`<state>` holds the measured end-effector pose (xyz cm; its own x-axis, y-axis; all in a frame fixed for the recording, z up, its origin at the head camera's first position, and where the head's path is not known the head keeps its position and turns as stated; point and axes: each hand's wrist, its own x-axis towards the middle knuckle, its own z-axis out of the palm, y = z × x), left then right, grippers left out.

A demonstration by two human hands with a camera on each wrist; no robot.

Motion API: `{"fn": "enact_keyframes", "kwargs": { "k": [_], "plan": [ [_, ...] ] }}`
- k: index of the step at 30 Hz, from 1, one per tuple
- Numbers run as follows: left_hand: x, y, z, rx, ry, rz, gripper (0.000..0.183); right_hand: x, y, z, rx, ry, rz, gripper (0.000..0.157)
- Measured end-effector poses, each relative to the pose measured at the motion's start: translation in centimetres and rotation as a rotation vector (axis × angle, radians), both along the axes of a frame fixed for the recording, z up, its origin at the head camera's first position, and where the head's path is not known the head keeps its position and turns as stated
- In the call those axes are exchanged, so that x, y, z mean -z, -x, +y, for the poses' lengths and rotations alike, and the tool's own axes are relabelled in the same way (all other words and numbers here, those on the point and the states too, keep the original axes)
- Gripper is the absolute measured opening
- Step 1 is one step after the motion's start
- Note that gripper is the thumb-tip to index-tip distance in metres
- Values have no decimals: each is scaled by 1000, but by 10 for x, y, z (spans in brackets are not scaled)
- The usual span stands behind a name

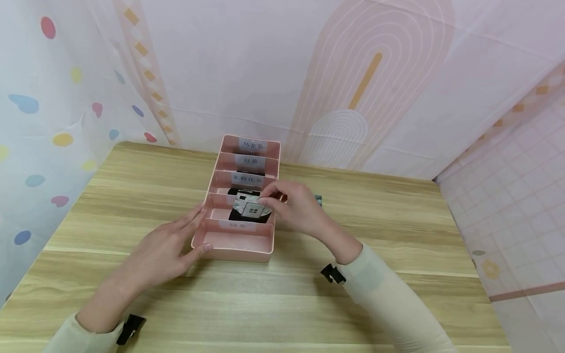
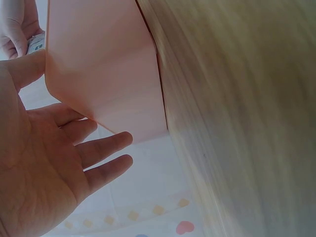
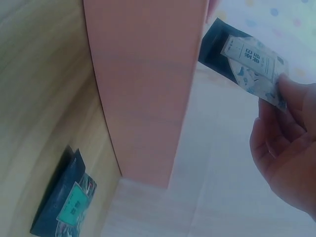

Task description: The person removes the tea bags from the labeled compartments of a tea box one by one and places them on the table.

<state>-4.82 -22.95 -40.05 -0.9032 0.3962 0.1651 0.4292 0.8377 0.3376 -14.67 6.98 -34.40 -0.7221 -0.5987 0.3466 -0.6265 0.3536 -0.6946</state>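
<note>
Where the table (image 1: 287, 304) carries a pink box (image 1: 234, 254) split by dividers (image 1: 265, 229), sorting seems the step in hand.
Left hand (image 1: 165, 247), fingers nearly straight, rests at the box's near left corner; right hand (image 1: 300, 206) pinches a patterned packet (image 1: 253, 210) over the second compartment from the front. Next move likely calls for lowering it between dividers (its lower edge could snag there), then letting go. Around: second packet (image 3: 74, 205) on the table, right of the box; white labels (image 1: 250, 161) inside, some partly hidden.
</note>
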Motion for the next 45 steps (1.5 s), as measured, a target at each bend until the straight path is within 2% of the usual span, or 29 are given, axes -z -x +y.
{"fn": "enact_keyframes", "kwargs": {
  "k": [12,24,45],
  "plan": [
    [0,-2,-1,-5,-2,-1,74,-8,1,16,59,52,-8,4],
    [0,-1,-1,-6,-5,8,73,-11,5,42,138,33,31,4],
    [1,-2,-1,1,-3,10,74,-8,9,87,243,4,-31,8]
  ]
}}
